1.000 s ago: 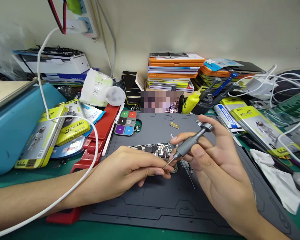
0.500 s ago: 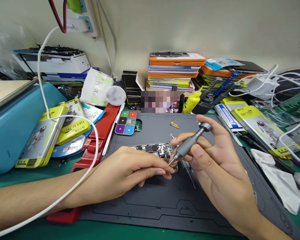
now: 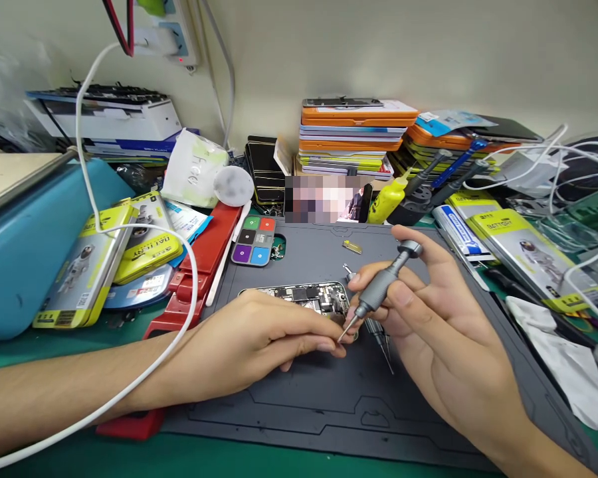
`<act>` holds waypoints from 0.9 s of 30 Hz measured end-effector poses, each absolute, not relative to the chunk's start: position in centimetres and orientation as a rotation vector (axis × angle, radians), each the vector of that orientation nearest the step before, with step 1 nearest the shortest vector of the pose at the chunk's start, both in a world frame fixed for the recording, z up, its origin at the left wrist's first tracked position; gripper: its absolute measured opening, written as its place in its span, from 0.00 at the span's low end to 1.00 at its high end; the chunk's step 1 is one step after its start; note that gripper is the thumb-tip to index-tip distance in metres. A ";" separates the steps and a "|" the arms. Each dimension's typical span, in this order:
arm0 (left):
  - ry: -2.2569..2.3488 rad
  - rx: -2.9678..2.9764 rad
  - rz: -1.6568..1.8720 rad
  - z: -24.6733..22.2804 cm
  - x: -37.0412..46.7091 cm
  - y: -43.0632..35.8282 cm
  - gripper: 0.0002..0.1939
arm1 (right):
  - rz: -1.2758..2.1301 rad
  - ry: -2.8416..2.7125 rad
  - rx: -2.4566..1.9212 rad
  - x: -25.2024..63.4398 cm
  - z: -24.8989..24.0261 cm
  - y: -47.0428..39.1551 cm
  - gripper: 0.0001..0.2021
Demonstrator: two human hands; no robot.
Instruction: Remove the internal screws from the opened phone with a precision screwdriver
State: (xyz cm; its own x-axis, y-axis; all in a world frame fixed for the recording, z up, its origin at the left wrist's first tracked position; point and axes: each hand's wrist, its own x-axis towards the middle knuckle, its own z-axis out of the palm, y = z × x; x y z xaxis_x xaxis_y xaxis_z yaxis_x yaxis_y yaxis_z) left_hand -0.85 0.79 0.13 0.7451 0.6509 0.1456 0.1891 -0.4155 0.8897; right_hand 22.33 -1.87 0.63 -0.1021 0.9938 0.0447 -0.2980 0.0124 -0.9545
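Note:
My right hand grips a grey precision screwdriver around its knurled barrel, one finger on its round cap. The thin shaft slants down to the left, its tip at the fingertips of my left hand. Those left fingers are pinched together, and whatever is between them is hidden. Behind my left hand lies an opened phone with its circuit board showing; the hand covers its near side. Partly under my right hand, more thin screwdrivers rest on the grey mat.
A magnetic pad with coloured squares and a small yellow part lie at the mat's far side. A white cable loops across my left forearm. Battery boxes, a red tool and a yellow bottle surround the mat.
The view has shifted slightly. Both hands keep nearly the same pose, with the screwdriver tip still at my left fingertips. A little more of the phone shows.

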 end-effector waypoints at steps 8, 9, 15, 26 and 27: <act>0.743 1.946 0.585 0.2 -0.7 0.8 0.10 | 1.303 -1.132 -0.917 22.3 0.6 -1.8 0.20; 0.728 1.942 0.588 0.2 -0.7 0.8 0.10 | 1.294 -1.140 -0.927 22.2 0.5 -1.9 0.21; 0.653 1.913 0.632 0.2 -0.8 0.8 0.11 | 1.305 -1.165 -0.939 22.1 0.2 -2.0 0.21; 0.666 1.940 0.622 0.6 -0.8 0.7 0.10 | 1.357 -1.163 -0.933 22.2 0.3 -2.3 0.21; 0.662 1.941 0.616 0.5 -0.8 0.7 0.10 | 1.353 -1.166 -0.938 22.2 0.3 -2.3 0.21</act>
State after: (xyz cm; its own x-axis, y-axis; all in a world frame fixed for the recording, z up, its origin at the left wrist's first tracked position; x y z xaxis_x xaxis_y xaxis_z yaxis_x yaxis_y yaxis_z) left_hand -0.80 0.72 0.51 0.7257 0.6734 0.1412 0.1893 -0.3928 0.8999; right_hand 22.25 -2.26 0.30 -0.1222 0.9897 0.0746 -0.2204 0.0462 -0.9743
